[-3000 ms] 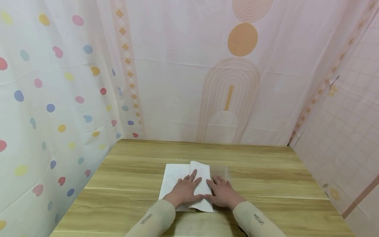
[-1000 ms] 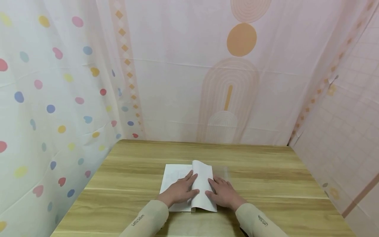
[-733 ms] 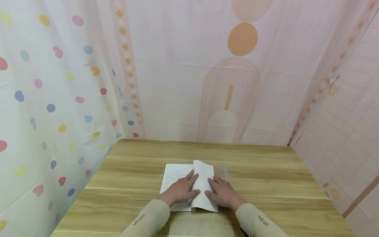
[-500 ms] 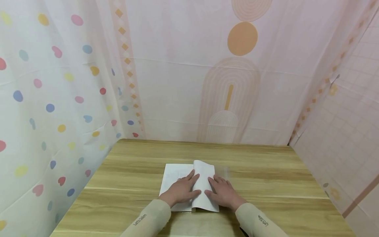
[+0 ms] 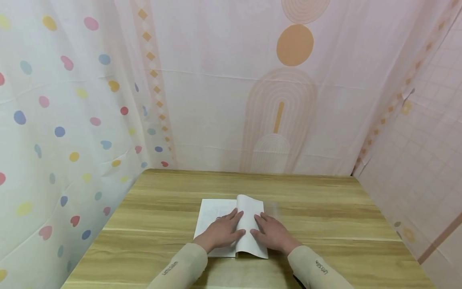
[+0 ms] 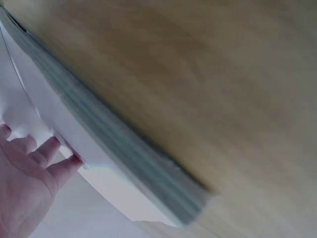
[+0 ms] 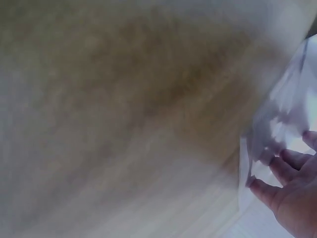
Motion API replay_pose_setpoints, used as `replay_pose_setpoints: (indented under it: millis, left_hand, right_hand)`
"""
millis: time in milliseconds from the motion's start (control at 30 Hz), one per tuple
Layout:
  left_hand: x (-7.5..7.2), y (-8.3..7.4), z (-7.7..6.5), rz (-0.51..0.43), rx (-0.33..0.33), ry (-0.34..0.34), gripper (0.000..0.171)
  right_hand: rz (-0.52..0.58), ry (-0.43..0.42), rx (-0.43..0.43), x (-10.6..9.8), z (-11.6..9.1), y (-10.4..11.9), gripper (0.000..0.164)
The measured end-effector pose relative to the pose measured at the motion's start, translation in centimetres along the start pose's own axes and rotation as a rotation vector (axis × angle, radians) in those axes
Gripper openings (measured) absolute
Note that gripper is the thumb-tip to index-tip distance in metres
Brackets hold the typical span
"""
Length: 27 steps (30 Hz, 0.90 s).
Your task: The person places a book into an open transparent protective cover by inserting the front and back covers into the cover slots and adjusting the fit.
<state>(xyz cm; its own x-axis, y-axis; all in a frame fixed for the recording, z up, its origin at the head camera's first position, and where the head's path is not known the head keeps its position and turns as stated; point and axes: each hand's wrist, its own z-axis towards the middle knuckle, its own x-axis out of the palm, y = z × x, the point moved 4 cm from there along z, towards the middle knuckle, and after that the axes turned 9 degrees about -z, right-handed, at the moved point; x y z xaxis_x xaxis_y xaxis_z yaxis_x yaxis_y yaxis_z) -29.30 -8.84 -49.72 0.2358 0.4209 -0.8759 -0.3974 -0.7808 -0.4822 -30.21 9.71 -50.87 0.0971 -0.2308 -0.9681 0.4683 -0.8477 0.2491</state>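
Note:
A white-covered book (image 5: 213, 206) lies on the wooden table, its thick greenish page edges (image 6: 124, 148) showing in the left wrist view. At its right side a white flap (image 5: 249, 216) bulges upward in a curve. My left hand (image 5: 221, 233) rests on the book with fingers spread, thumb against the flap's left side. My right hand (image 5: 272, 233) lies at the flap's right edge, thumb on the white surface. Clear plastic film (image 7: 277, 119) is under the right hand's fingers in the right wrist view and sticks out to the right in the head view.
The wood-grain table (image 5: 162, 208) extends around the book. A patterned curtain (image 5: 209, 120) hangs behind the table, a dotted curtain (image 5: 79, 172) on the left and a checked one (image 5: 426, 152) on the right.
The white flap has shifted to the right, covering more of the clear film. The thumbs, together three seconds ago, are now apart; over the last half second the hands have hardly moved.

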Motion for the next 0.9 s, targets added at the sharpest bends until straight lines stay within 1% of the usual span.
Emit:
replay_pose_setpoints:
  millis: [167,233,467,700,900]
  left_hand:
    - [-0.2,0.2,-0.3,-0.058,-0.014,0.025,0.064]
    - [-0.2,0.3,-0.3,-0.061,-0.021,0.033,0.064]
    - [0.3,0.4,0.0,-0.012,-0.023,0.027,0.067]
    - [0.3,0.1,0.0,0.019,-0.010,0.017,0.066]
    - [0.9,0.5,0.5,0.053,-0.024,0.025,0.066]
  right_hand:
    - [0.018,0.007,0.006,-0.7,-0.3,0.5,0.063]
    - [0.015,0.005,0.010,-0.7,-0.4,0.6,0.063]
    - [0.023,-0.006,0.013,-0.4,-0.4,0.3,0.062]
    - [0.033,-0.001,0.015,-0.1,-0.4,0.1,0.062]
    - [0.030,0.002,0.023,-0.1,-0.5,0.1,0.061]
